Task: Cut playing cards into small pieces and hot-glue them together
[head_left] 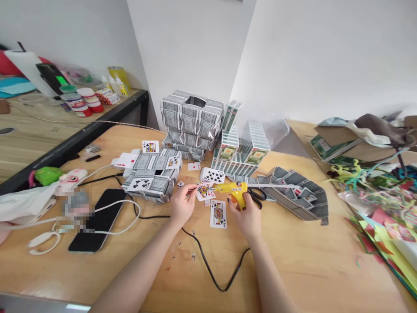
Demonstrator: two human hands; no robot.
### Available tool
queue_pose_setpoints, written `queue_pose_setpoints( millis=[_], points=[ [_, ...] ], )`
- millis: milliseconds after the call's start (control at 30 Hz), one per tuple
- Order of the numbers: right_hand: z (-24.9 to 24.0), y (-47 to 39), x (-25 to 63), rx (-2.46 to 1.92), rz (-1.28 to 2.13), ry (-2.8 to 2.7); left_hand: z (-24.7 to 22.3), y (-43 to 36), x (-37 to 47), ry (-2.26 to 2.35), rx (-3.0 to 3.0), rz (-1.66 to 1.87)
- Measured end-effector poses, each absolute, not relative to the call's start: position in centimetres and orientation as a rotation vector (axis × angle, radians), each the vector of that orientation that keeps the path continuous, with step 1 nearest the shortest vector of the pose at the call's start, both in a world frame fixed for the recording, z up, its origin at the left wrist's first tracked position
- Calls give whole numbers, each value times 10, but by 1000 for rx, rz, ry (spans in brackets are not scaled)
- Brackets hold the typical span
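Right hand (248, 214) grips the handle of a yellow glue gun (235, 190), fingers clenched round it. The gun's long axis runs roughly left-right across the counter (293, 256), nozzle pointing toward the person's left. Its black cord (208, 267) trails back toward the person between the two forearms.

Left hand (183, 203) pinches a small face card (203, 191) by its left edge, holding it flat and low over the counter. The card lies just right of that hand and directly at the nozzle tip; nozzle and card appear to touch, though actual contact cannot be confirmed. The left hand is the nearer to the card; the right reaches it only through the gun.

A jack card (218, 213) lies face up on the counter between the hands, just below the gun. Scissors (257, 194) lie just behind the gun. A box built of cards (151, 176) stands left of the left hand, a taller card stack (190, 124) further back. A phone (99, 219) lies well to the left.
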State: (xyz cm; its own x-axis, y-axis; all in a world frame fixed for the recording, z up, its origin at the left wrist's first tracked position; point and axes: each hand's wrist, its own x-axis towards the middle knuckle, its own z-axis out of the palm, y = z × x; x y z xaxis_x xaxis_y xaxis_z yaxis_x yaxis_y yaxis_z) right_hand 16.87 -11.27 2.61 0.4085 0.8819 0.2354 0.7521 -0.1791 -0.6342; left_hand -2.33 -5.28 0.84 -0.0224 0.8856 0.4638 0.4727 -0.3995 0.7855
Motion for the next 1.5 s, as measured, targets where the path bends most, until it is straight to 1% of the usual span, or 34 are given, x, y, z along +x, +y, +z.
queue_pose_setpoints(
  millis=[300,833,1133,1233,1433,1500],
  points=[
    [27,-113,168,-1937,251,-1421,8,-54,-22,1459,1828,1427],
    [18,-114,176,-1960,176,-1479,8,-54,-23,1445,1854,1449],
    [13,-110,179,-2128,231,-1461,4,-50,-27,1481,1765,1593],
    [6,-109,181,-2137,144,-1491,2,-47,-28,1509,1723,1620],
    [2,-110,179,-2110,-233,-1414,1,-45,-30,1570,1797,1621],
    [7,-111,171,-2043,-253,-1415,2,-45,-31,1589,1839,1620]
  ],
)
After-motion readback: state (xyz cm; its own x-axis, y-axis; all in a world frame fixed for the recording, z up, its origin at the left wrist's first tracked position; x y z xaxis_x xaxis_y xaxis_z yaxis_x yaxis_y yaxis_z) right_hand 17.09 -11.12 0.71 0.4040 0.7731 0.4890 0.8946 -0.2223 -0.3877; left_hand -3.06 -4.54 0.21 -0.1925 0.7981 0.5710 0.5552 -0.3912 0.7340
